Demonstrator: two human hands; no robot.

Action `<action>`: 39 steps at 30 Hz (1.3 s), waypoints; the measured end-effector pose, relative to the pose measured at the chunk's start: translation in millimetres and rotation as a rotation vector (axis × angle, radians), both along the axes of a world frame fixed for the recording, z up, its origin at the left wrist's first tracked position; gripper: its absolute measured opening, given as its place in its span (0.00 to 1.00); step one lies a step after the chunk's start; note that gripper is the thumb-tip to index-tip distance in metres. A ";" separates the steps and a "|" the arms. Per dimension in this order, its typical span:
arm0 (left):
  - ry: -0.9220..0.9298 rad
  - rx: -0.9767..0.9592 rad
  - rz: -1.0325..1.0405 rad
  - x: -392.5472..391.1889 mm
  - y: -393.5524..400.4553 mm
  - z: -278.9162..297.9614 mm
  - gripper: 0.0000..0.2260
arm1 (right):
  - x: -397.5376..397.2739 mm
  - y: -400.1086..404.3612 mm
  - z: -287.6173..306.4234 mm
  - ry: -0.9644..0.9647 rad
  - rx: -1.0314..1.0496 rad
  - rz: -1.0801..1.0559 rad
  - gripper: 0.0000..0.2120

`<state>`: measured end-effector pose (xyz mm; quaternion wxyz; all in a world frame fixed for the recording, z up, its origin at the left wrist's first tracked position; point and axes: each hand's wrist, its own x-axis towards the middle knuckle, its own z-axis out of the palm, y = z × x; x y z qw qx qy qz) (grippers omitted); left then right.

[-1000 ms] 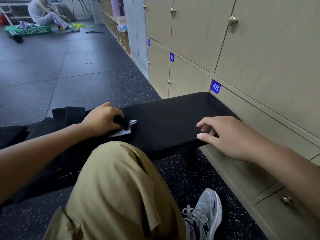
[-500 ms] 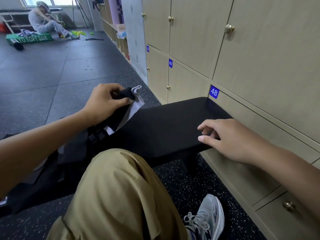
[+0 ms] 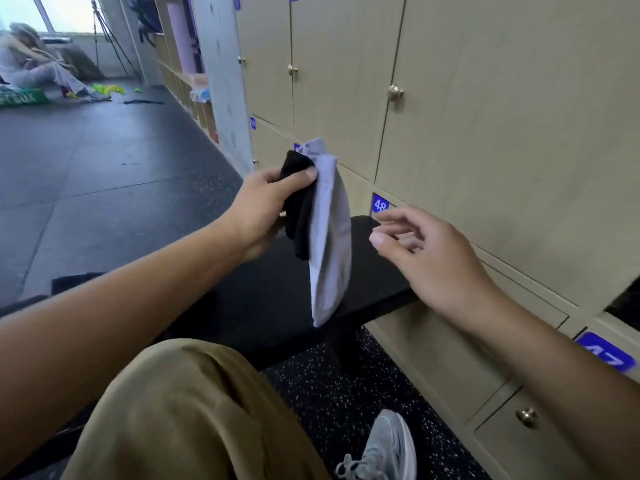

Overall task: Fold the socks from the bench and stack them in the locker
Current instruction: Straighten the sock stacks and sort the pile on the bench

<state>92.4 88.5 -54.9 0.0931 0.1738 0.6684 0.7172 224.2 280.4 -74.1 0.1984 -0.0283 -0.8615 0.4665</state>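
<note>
The left hand [image 3: 261, 211] pinches two socks together at their cuffs, thumb pressed on top: a grey sock [image 3: 329, 244] hanging full length and a black sock [image 3: 299, 216] bunched against the palm. Held high above the bench [image 3: 270, 299], the grey one drapes straight and clear of the pad, probably so the pair can be sorted before folding. The right hand [image 3: 429, 258] hovers just right of the socks, fingers loosely spread and holding nothing, seemingly poised to take hold of one. The bench is a dark padded top running from the near left toward the locker wall [image 3: 485, 168] on the right, whose beige doors have round knobs and blue number tags. The floor [image 3: 104, 174] is dark rubber, speckled near the shoe [image 3: 384, 452]. Far left, another person [image 3: 31, 64] sits on the floor.
</note>
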 end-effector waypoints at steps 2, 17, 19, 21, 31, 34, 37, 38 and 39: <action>-0.125 0.046 -0.070 7.5 23.1 -4.4 0.14 | 2.8 2.7 4.9 0.051 -0.069 -0.025 0.11; -0.762 0.352 -0.400 44.8 103.8 -34.2 0.18 | 32.3 81.5 7.9 -0.356 -0.191 -0.039 0.13; -0.833 0.385 -0.387 45.1 100.2 -36.1 0.12 | 35.8 88.7 0.9 -0.423 -0.257 0.015 0.17; -0.919 0.441 -0.376 40.7 96.5 -38.2 0.06 | 37.5 92.9 -3.0 -0.465 -0.305 0.036 0.22; -0.788 0.401 -0.207 42.6 91.2 -35.9 0.35 | 54.2 102.1 -7.4 -0.636 -0.430 0.119 0.20; -0.707 0.291 -0.192 48.3 92.8 -29.8 0.12 | 61.6 106.3 -9.2 -0.690 -0.464 0.099 0.22; -0.689 0.204 -0.112 42.7 93.9 -35.1 0.05 | 70.9 112.9 -10.9 -0.760 -0.453 0.098 0.26; -0.678 0.173 -0.081 41.0 92.8 -35.1 0.04 | 74.0 114.3 -10.7 -0.777 -0.460 0.098 0.27; -0.666 0.147 -0.052 39.4 92.1 -35.7 0.04 | 76.8 114.8 -10.0 -0.785 -0.475 0.086 0.28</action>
